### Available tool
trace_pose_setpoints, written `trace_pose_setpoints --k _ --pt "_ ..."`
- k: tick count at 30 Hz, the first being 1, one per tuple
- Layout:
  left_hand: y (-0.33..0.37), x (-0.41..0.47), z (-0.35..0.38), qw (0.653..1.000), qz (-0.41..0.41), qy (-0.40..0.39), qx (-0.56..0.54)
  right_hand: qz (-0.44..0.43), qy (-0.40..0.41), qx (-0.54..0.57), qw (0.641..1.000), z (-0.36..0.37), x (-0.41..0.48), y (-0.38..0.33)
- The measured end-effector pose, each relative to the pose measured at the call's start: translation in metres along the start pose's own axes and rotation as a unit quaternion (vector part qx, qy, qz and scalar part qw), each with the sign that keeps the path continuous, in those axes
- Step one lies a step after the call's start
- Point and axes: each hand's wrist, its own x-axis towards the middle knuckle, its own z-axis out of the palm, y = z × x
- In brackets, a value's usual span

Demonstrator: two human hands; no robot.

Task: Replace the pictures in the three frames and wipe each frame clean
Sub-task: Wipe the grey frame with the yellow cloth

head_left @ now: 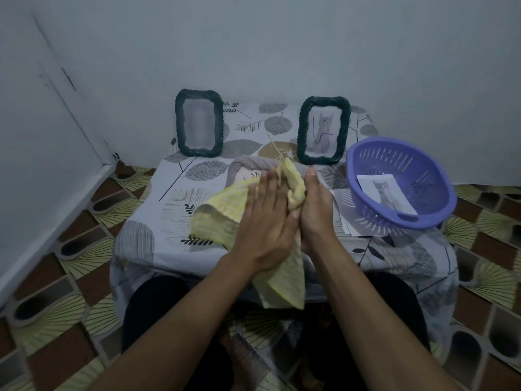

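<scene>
Both hands are wiping the grey woven frame (248,162) — left hand (267,221) flat-fingered, right hand (314,213) gripping yellow checked cloth (217,218); hard strokes are probably risking shoving it away.

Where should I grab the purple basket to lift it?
Take the basket by the handle slot in its near rim, coming from the front. That slot faces you; a picture lies loose inside, so probably keep it level.

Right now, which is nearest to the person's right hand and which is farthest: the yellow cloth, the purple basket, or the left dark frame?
1. yellow cloth: bunched in the right hand itself.
2. purple basket: on the table just to the hand's right.
3. left dark frame: standing at the back left, past the other hand.
</scene>
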Motion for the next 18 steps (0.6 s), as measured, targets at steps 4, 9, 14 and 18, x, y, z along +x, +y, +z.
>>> trace_pose_setpoints --k 4,9,14,18 --pt "-0.036 0.005 -0.004 0.998 -0.013 0.006 0.062 -0.008 0.021 -0.02 1.0 -0.009 -0.006 0.004" --pt "-0.055 0.04 -0.03 0.962 -0.262 0.071 -0.026 -0.013 0.019 -0.02 1.0 -0.008 -0.017 0.001" --pt "-0.001 0.038 -0.014 0.972 -0.228 0.056 -0.03 -0.02 0.034 -0.032 0.999 0.003 -0.013 0.011" --pt "0.009 0.012 -0.004 0.999 -0.013 -0.003 -0.041 -0.013 0.028 -0.024 0.999 -0.008 -0.005 0.008"
